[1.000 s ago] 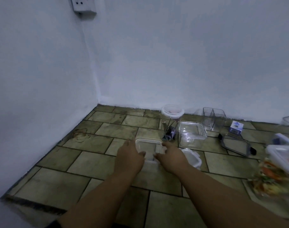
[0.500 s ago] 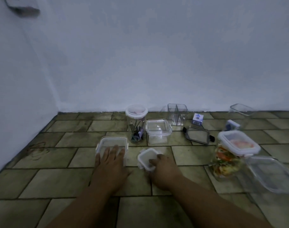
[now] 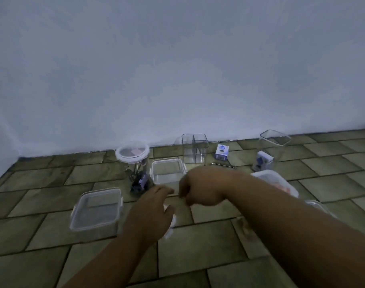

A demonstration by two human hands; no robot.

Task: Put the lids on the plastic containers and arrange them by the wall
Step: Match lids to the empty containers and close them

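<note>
My left hand (image 3: 151,213) lies over a small white-lidded container (image 3: 171,222) on the tiled floor, its fingers bent over the top, so only white edges show. My right hand (image 3: 195,191) hovers just beyond it with curled fingers, and nothing is visible in them. A lidded rectangular container (image 3: 96,208) sits to the left. By the wall stand a round lidded jar (image 3: 132,155) with clips inside, a square clear container (image 3: 167,170), a divided clear container (image 3: 195,148) and a tall open container (image 3: 275,142).
A small blue-and-white box (image 3: 222,151) sits near the wall, and another (image 3: 262,161) sits by the tall container. A dark-rimmed lid (image 3: 223,165) and a white-lidded container (image 3: 275,180) are partly hidden behind my right arm. Bare tiles lie at the front and far right.
My left hand left the rectangular container and moved right onto the small container. My right hand let go of the small container and lifted forward. The view shifted right.
</note>
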